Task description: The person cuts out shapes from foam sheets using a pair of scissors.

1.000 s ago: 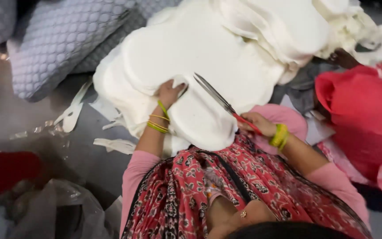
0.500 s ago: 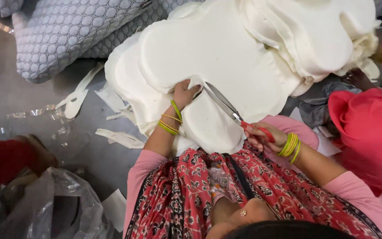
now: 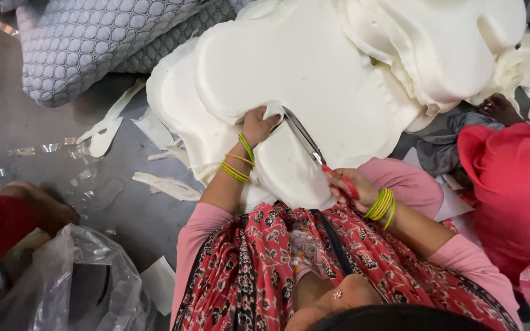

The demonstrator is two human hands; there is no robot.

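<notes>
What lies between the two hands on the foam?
In the head view, the scissors' blades span the white foam between the left hand and right hand, which grips the red handles.

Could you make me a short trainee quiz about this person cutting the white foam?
1. True or false: the right hand holds red-handled scissors.
2. What does the left hand grip?
A. the quilted grey cushion
B. the edge of the white foam sheet
C. the clear plastic bag
3. Fill in: both wrists wear yellow-green ____.

Key:
1. True
2. B
3. bangles
</notes>
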